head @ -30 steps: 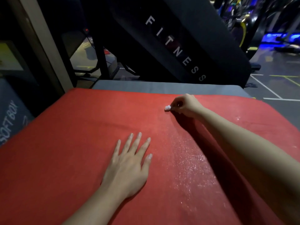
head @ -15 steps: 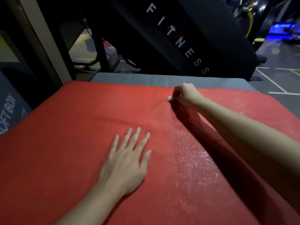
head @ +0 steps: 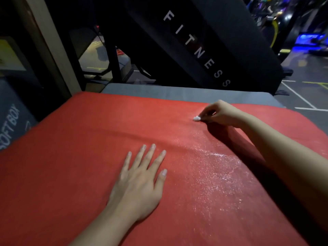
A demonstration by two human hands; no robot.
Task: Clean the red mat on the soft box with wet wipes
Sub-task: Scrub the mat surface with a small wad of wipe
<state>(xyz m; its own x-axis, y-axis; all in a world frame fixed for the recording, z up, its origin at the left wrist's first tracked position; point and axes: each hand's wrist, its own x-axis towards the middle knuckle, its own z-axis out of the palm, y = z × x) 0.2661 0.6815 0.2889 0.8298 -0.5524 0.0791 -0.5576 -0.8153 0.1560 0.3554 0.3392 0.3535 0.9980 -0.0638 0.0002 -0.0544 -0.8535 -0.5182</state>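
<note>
A red mat (head: 74, 157) covers the top of the grey soft box (head: 177, 93) and fills most of the view. My left hand (head: 140, 181) lies flat on the mat near the middle, fingers straight and spread. My right hand (head: 218, 113) reaches toward the far right part of the mat and pinches a small crumpled white wet wipe (head: 196, 118) against the surface. A glistening wet patch (head: 213, 167) spreads over the mat between the two hands and toward me.
A black slanted panel (head: 204, 41) lettered FITNESS rises just behind the box. A wooden post (head: 51, 43) stands at the far left, with a dark block (head: 10, 125) marked SOFT BOX below it. Gym floor with painted lines (head: 301, 96) lies to the right.
My right hand with the wipe has slid rightward across the far part of the mat. My left hand has stayed flat in place.
</note>
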